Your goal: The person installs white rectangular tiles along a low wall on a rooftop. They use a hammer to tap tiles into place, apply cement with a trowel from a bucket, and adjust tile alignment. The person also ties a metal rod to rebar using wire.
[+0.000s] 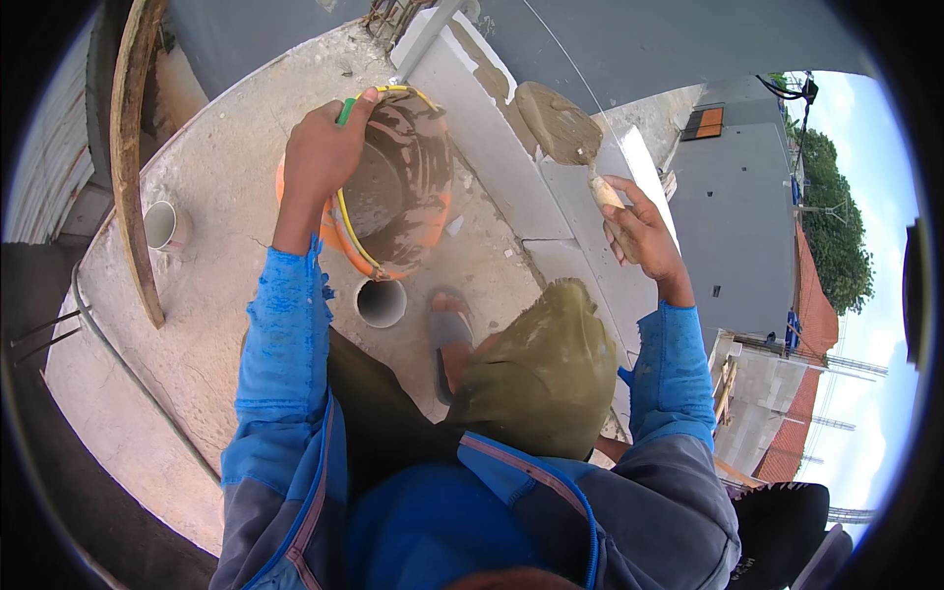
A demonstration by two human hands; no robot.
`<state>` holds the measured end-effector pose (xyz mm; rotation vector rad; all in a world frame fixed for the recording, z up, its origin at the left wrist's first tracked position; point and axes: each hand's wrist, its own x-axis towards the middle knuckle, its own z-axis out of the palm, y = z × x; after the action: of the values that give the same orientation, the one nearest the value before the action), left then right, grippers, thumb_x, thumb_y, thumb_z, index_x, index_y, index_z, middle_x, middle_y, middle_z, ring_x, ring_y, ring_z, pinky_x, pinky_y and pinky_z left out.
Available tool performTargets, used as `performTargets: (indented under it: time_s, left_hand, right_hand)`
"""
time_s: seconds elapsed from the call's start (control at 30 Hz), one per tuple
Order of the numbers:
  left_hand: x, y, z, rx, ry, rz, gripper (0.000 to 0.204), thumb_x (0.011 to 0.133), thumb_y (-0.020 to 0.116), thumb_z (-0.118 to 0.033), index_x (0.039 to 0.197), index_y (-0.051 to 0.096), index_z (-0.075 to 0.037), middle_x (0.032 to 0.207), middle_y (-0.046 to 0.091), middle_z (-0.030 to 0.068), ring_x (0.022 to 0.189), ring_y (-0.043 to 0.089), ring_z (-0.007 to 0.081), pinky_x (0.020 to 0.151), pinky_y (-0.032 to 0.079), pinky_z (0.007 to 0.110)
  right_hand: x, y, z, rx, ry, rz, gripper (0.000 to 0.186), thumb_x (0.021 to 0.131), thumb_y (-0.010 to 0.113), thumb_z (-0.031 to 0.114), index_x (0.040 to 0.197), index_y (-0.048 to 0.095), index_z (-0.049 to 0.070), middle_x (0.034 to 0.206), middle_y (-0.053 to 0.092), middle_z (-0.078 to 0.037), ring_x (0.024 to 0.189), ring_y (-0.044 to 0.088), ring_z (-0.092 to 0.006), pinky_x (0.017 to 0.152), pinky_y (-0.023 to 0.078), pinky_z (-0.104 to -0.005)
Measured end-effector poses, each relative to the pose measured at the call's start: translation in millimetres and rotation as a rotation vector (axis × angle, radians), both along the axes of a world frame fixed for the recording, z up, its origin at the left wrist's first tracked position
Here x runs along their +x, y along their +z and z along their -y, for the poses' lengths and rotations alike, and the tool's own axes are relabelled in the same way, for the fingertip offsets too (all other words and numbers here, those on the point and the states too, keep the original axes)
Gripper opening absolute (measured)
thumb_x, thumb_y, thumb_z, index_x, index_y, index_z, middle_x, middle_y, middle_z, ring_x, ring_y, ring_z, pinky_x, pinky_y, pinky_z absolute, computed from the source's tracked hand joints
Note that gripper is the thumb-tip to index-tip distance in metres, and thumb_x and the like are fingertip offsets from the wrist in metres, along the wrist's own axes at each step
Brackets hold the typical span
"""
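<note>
Left hand (pixel 329 138): closed firmly over the edge of an orange bucket (pixel 430 231), beside a green handle piece (pixel 346 111)
Bucket: tilted, just right of and below the left grip; yellow-rimmed; smeared inside with wet gray mortar (pixel 379 192)
Right hand (pixel 634 221): wrapped round the wooden handle of a mason's trowel (pixel 604 193); fingers curled, not spread wide
Trowel blade (pixel 556 123): beyond the right grip, heaped with mortar, over the block wall (pixel 541 202); contact with it impossible to tell
Pipe opening (pixel 381 303): below the left grip, near the sandaled foot (pixel 450 329)
Curved plank (pixel 128 157): well left of the left grip
</note>
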<state>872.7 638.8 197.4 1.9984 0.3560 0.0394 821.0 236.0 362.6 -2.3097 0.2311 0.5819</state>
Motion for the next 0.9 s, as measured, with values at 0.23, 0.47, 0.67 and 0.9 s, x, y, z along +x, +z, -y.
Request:
performTargets:
  time_s: [0.23,0.47,0.67,0.9]
  left_hand:
    - [0.1,5.8,22.6,0.043,-0.105,0.050,0.074,0.101,0.056,-0.069,0.092,0.078,0.000,0.086,0.075,0.0251,0.089,0.074,0.0440,0.083,0.057,0.052]
    - [4.2,-3.2,30.8,0.069,-0.155,0.045,0.076,0.099,0.058,-0.070,0.092,0.078,0.002,0.090,0.077,0.0255,0.091,0.074,0.0445,0.084,0.058,0.052]
    - [8.2,-13.3,14.4,0.134,-0.102,0.048,0.078,0.098,0.057,-0.072,0.090,0.076,0.003,0.090,0.076,0.0257,0.091,0.074,0.0442,0.085,0.058,0.053]
    - [7.4,-12.3,25.4,0.066,-0.121,0.022,0.076,0.099,0.059,-0.071,0.091,0.077,0.003,0.090,0.076,0.0264,0.092,0.074,0.0449,0.084,0.058,0.053]
  right_hand:
    - [56.3,41.5,-32.2,-1.437,0.958,0.444,0.047,0.091,0.066,0.008,0.136,0.070,0.021,0.082,0.073,-0.014,0.076,0.076,-0.0342,0.071,0.061,-0.0455]
    - [16.5,63.4,-64.4,-1.535,1.017,0.320,0.033,0.090,0.067,0.006,0.121,0.074,0.016,0.079,0.072,-0.011,0.077,0.076,-0.0304,0.065,0.058,-0.0440]
    - [-1.5,140.4,-100.1,-1.318,0.666,0.436,0.044,0.093,0.068,0.012,0.135,0.067,0.022,0.095,0.077,-0.016,0.091,0.076,-0.0374,0.079,0.059,-0.0502]
    - [78.3,126.0,0.5,-1.419,0.575,0.189,0.059,0.094,0.072,0.011,0.148,0.059,0.029,0.117,0.078,-0.014,0.110,0.075,-0.0364,0.096,0.058,-0.0509]
